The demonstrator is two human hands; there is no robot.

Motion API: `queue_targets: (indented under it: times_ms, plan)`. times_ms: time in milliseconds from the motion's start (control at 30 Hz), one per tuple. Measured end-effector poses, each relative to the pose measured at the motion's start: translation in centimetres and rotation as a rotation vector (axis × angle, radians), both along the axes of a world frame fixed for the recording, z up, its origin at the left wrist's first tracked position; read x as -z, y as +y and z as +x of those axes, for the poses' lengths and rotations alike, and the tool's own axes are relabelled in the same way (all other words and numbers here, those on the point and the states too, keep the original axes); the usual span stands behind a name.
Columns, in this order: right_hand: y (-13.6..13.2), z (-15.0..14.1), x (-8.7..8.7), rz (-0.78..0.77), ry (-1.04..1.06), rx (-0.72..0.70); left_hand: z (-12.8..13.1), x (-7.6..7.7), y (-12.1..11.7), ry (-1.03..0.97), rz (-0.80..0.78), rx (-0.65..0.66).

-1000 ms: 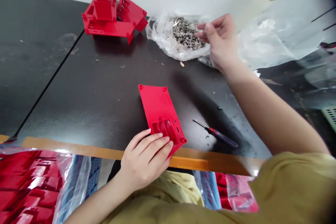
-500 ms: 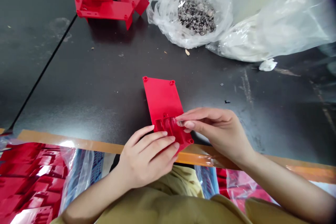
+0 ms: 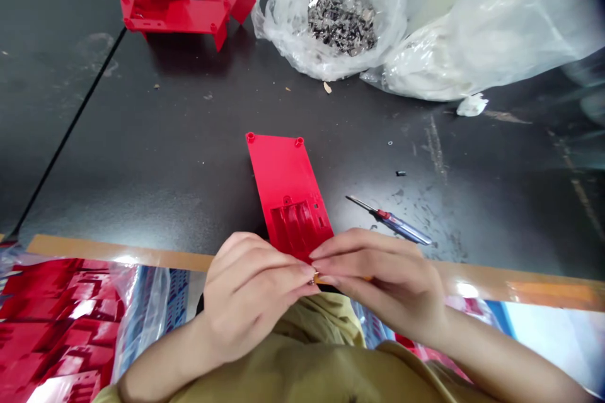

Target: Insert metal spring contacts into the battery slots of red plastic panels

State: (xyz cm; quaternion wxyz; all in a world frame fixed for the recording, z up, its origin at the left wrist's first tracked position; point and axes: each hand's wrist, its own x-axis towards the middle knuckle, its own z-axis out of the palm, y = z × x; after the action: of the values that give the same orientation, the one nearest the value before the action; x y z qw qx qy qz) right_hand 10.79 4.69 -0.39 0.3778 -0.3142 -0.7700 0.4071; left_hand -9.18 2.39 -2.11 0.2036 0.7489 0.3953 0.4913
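A red plastic housing [image 3: 283, 170] with a slotted battery compartment [image 3: 295, 227] lies at the table's front edge. Just over its near end, my left hand [image 3: 259, 293] and my right hand [image 3: 382, 277] come together, fingertips almost touching. Between them is a small metal spring contact [image 3: 312, 279], mostly covered by the fingers. The left thumb and fingers pinch it. My right fingers are closed at its other side, also against the housing's near corner. A screwdriver [image 3: 397, 225] with a blue and red handle lies beyond my right hand.
At the back stand several red housings [image 3: 179, 16], an open plastic bag of small metal parts [image 3: 343, 19] and another clear bag [image 3: 435, 66]. A black cord [image 3: 70, 129] crosses the left side. Red parts [image 3: 57, 327] fill a container below left. Small bits lie on the table.
My right hand has moved down from the compartment to the housing's near end with the metal contact. My left hand has lifted off the compartment and pinches there too. The screwdriver has come into view.
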Motion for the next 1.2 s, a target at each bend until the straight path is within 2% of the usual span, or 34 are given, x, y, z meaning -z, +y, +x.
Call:
queue_targets:
  times_ms: [67, 133, 300, 367, 433, 500, 567, 733, 900, 1033, 1133, 1200]
  plan:
    - [-0.2, 0.5, -0.1, 0.117, -0.101, -0.032, -0.1, -0.2, -0.3, 0.042, 0.009, 0.034]
    - [-0.5, 0.9, -0.3, 0.170, -0.173, -0.065, -0.2, -0.3, -0.7, 0.078, 0.043, 0.050]
    - [-1.5, 1.6, -0.5, 0.103, -0.167, -0.145, -0.5, -0.3, -1.5, 0.187, 0.158, 0.087]
    - [-1.8, 2.0, -0.3, 0.052, -0.140, -0.088, -0.9, 0.0, -1.4, 0.216, 0.195, 0.077]
    - [-2.3, 2.5, 0.3, 0.008, -0.123, 0.040, -1.4, 0.4, -1.0, 0.245, 0.217, 0.010]
    - [-2.9, 2.9, 1.0, -0.034, -0.100, 0.200, -2.0, 0.9, -0.5, 0.308, 0.181, -0.030]
    - [-3.5, 3.2, 1.8, -0.072, -0.057, 0.300, -2.5, 1.2, -0.1, 0.362, 0.129, -0.013]
    - [-4.0, 2.8, 2.3, -0.150, 0.041, 0.342, -2.6, 1.5, 0.4, 0.387, 0.103, 0.111]
    - [-4.1, 2.5, 2.0, -0.387, 0.120, 0.462, 0.4, 1.6, 0.2, 0.367, 0.124, 0.039]
    - [-3.9, 2.9, 2.1, -0.458, 0.245, 0.544, 3.4, 2.0, -0.5, 0.362, 0.147, -0.037]
    - [-4.0, 3.5, 2.1, -0.456, 0.323, 0.580, 3.9, 1.4, -0.8, 0.386, 0.155, -0.007]
    - [-4.2, 4.0, 2.2, -0.452, 0.332, 0.592, 3.1, 0.3, -0.2, 0.428, 0.154, 0.059]
